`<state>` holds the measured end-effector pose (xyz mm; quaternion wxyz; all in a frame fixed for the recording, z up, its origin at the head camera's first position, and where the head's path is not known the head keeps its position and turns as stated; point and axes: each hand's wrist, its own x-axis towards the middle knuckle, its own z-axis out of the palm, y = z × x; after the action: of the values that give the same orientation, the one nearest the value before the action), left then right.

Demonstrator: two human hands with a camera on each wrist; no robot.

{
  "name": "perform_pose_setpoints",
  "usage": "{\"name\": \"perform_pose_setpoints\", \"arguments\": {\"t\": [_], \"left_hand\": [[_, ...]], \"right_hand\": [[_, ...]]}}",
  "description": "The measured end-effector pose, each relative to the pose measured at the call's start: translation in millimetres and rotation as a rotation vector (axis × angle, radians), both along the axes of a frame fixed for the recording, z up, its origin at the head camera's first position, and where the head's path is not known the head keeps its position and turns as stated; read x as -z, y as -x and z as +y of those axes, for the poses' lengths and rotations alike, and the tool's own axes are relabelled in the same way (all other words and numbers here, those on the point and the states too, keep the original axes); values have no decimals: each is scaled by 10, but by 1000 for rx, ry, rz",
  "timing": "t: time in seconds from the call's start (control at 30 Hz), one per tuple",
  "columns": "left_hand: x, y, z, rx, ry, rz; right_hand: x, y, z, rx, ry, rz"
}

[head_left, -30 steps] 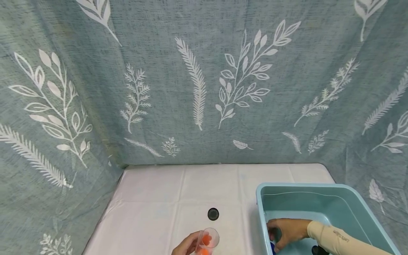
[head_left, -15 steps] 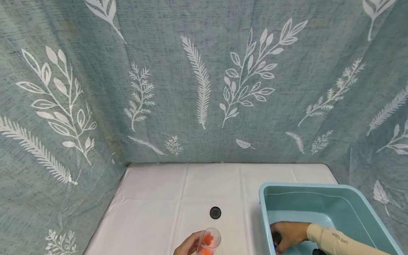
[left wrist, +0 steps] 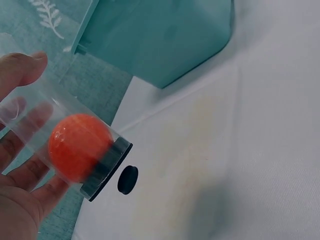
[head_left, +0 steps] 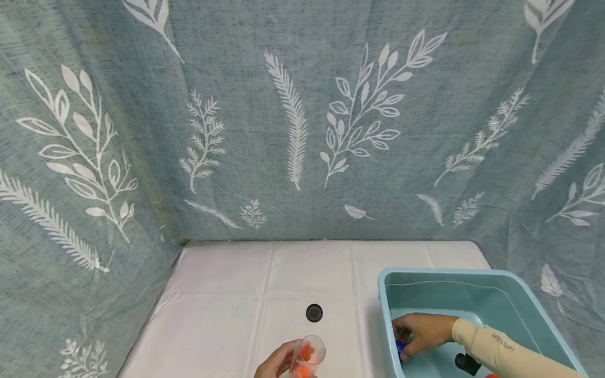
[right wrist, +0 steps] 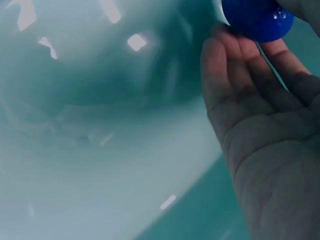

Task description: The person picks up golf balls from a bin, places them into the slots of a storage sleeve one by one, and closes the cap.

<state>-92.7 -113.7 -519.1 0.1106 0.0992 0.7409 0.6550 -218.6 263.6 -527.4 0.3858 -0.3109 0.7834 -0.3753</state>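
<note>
In the head view my left hand (head_left: 279,359) grips a clear plastic tube (head_left: 315,347) over the front of the table. The left wrist view shows an orange ball (left wrist: 81,147) inside it, against the black cap (left wrist: 106,169) at its end. My right hand (head_left: 427,332) reaches down into the blue-green tub (head_left: 454,272) near its left wall. Between its thumb and fingers it holds a shiny blue ball (right wrist: 260,20), partly hidden by the fingers in the head view.
A loose black round cap (head_left: 314,313) lies on the white table, left of the tub. Inside the tub, beside the right sleeve, are a black object (head_left: 467,363) and a bit of something orange (head_left: 492,376). A leaf-patterned cloth (head_left: 264,157) hangs behind.
My right hand has shifted slightly toward the back of the tub with the blue ball, uncovering more of the black object. My left hand still holds the tube in about the same place.
</note>
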Motion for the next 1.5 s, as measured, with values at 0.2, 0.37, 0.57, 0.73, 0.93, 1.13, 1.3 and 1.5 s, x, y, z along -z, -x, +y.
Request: {"name": "perform_pose_setpoints", "arguments": {"t": [0.2, 0.37, 0.57, 0.73, 0.93, 1.13, 1.3, 1.5], "left_hand": [[-22, -3, 17, 9, -3, -3], [-49, -10, 36, -8, 16, -10], [-76, -19, 50, -16, 35, 1], [-89, -18, 70, -24, 47, 14], [-74, -17, 122, -63, 60, 36], [-78, -28, 160, -94, 88, 69], [-92, -38, 169, -86, 95, 86], [-150, -52, 178, -96, 80, 45]], "right_hand": [[-118, 44, 10, 64, 45, -41], [-237, 43, 45, 87, 37, 24], [-407, -12, 137, 112, 54, 88], [-544, -94, 214, 180, 96, 103], [-682, -219, 275, 250, 160, 174], [-768, -313, 296, 328, 221, 205], [-889, -398, 270, 369, 287, 212], [-1097, -492, 60, 378, 394, 214]]}}
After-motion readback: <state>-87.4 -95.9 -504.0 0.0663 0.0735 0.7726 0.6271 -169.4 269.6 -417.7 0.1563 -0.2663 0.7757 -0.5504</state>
